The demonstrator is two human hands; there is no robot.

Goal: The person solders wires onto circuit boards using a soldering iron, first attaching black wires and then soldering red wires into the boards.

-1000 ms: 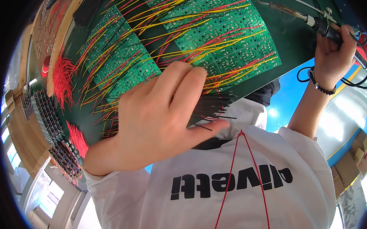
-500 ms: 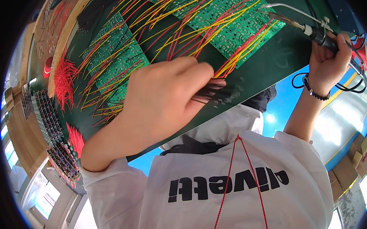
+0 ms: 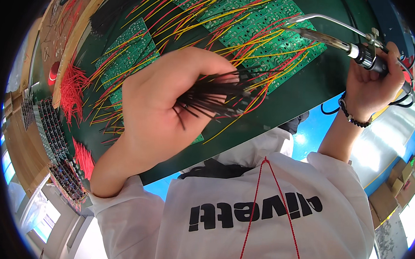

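My left hand (image 3: 155, 99) is closed around a bundle of thin black wires (image 3: 213, 95), whose ends fan out to the right over the table. Gripped in my right hand (image 3: 373, 88) is a soldering iron (image 3: 366, 57) with a curved metal solder-feed tube (image 3: 330, 20) clamped alongside. Its tip reaches over the larger green circuit board panel (image 3: 286, 12), though contact cannot be made out. Many red and yellow wires (image 3: 248, 45) stand out from that panel. Left of it lies a smaller green circuit board panel (image 3: 136, 39), partly behind my left hand, also with wires.
The dark green tabletop (image 3: 325, 74) has a slanting near edge. Loose black wires (image 3: 106, 16) lie at the far left. Red wire piles (image 3: 72, 93) and stacked boards (image 3: 52, 129) sit along the left. A black cable trails by my right hand; cardboard boxes (image 3: 385, 202) stand at right.
My left hand has turned and shifted slightly left, bringing the black wire bundle into fuller view over the boards. The soldering iron and its tip have come slightly nearer.
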